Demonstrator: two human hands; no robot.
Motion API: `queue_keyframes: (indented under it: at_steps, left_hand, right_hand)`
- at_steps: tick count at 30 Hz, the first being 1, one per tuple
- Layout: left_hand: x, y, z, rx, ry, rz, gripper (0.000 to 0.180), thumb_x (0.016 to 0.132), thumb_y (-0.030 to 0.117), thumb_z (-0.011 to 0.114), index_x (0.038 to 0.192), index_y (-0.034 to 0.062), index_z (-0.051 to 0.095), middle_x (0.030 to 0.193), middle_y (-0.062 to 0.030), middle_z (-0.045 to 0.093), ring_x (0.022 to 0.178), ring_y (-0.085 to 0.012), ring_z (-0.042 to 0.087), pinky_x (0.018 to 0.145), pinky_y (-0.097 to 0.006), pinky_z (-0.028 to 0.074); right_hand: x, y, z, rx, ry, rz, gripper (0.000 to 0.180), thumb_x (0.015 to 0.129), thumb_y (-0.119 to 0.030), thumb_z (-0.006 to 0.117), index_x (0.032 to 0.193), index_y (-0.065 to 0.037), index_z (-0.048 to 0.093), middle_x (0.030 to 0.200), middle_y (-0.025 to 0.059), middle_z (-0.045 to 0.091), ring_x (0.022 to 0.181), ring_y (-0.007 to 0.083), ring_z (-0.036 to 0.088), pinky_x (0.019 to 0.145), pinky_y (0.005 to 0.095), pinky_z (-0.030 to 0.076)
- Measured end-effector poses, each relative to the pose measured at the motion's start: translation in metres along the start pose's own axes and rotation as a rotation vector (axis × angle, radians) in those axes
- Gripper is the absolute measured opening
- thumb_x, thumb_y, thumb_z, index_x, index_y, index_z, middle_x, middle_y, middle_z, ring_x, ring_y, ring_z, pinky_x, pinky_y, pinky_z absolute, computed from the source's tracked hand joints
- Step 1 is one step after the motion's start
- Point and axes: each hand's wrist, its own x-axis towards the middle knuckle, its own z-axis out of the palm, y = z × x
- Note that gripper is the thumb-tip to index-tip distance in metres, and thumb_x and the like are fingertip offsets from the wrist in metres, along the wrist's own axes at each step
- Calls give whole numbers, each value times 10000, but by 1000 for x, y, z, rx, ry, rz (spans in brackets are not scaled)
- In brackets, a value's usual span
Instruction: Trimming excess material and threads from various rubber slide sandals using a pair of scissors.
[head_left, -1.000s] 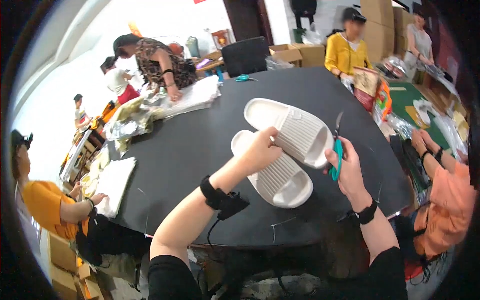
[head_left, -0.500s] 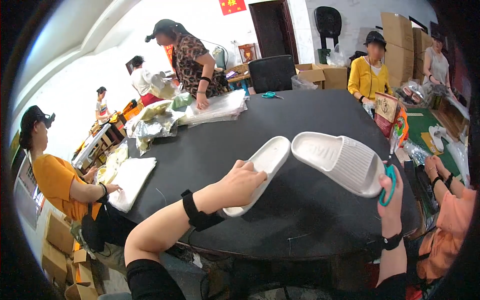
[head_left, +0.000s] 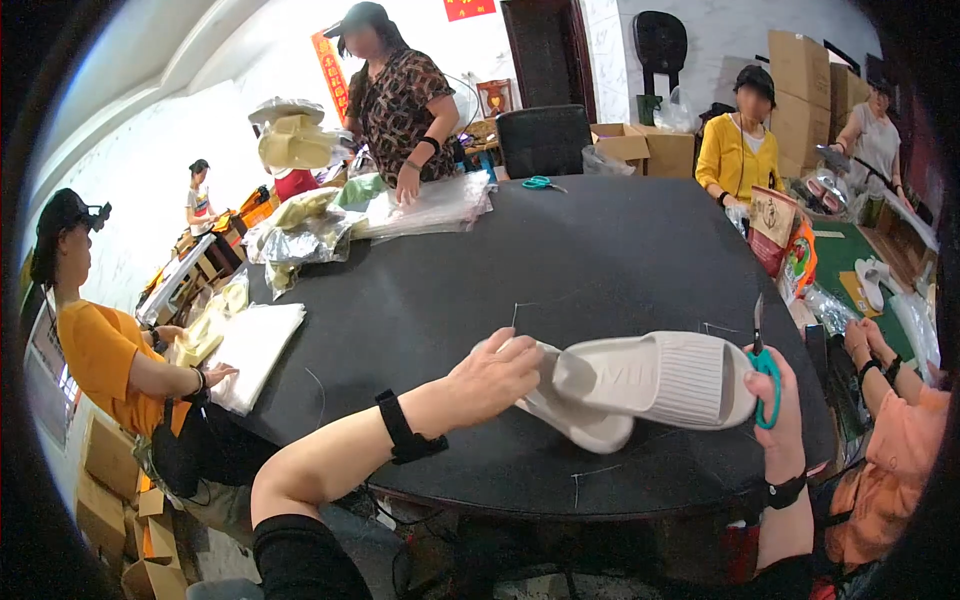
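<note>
My left hand (head_left: 495,375) is closed on a pale grey slide sandal (head_left: 590,432) near the table's front, and its far part is hidden by the fingers. A second, matching slide sandal (head_left: 690,380) with a ribbed strap overlaps the first one. My right hand (head_left: 780,420) pinches its toe end at the right. The same hand keeps a pair of teal-handled scissors (head_left: 765,385), blades pointing up beside the strap. A thin thread end (head_left: 515,310) shows just beyond my left fingers.
Loose threads (head_left: 576,478) lie on the black table (head_left: 420,290). Farther off are another pair of scissors (head_left: 543,184), clear plastic bags (head_left: 440,205) and wrapped bundles (head_left: 300,235). Co-workers stand or sit around the table, with one person's hands (head_left: 868,345) close at my right.
The left sandal has turned, its free end now toward the lower right. The right sandal has moved left and down, overlapping it. The scissor blades show more fully. A co-worker at the back straightened up.
</note>
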Motion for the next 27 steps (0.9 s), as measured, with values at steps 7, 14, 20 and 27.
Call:
queue_keyframes:
  at_steps: [7, 14, 20, 27]
  left_hand:
    - [-33, -30, 20, -387, -161, -800, 520, 872, 217, 573, 1334, 81, 377, 1354, -271, 359, 1222, -426, 420, 975, -519, 376]
    - [-54, -53, 58, -855, -159, -696, 631, 864, 295, 621, 1355, -4, 363, 1378, -235, 387, 1262, -347, 416, 1035, -399, 370]
    - [-43, -45, 70, -889, -115, -686, 643, 832, 282, 660, 1342, 0, 389, 1381, -199, 398, 1260, -321, 420, 1036, -392, 377]
    - [-26, -38, 71, -839, -135, -750, 586, 796, 285, 695, 1254, -17, 486, 1303, -215, 454, 1180, -329, 482, 964, -381, 430]
  right_hand:
    - [6, 17, 7, 5, 30, 112, 443, 695, -150, 691, 1083, 11, 550, 954, 47, 565, 873, 128, 546, 818, 244, 418]
    - [-8, 25, 18, 8, 53, 98, 458, 716, -175, 714, 1093, 17, 539, 974, 44, 555, 869, 117, 537, 802, 240, 420]
    - [-36, 31, 23, 17, 100, 71, 406, 766, -93, 684, 1122, 7, 515, 1005, 42, 553, 898, 117, 544, 814, 256, 435]
    - [-49, 55, 33, 126, 166, 139, 384, 776, -59, 676, 1122, -24, 514, 1004, 34, 554, 908, 118, 543, 822, 255, 424]
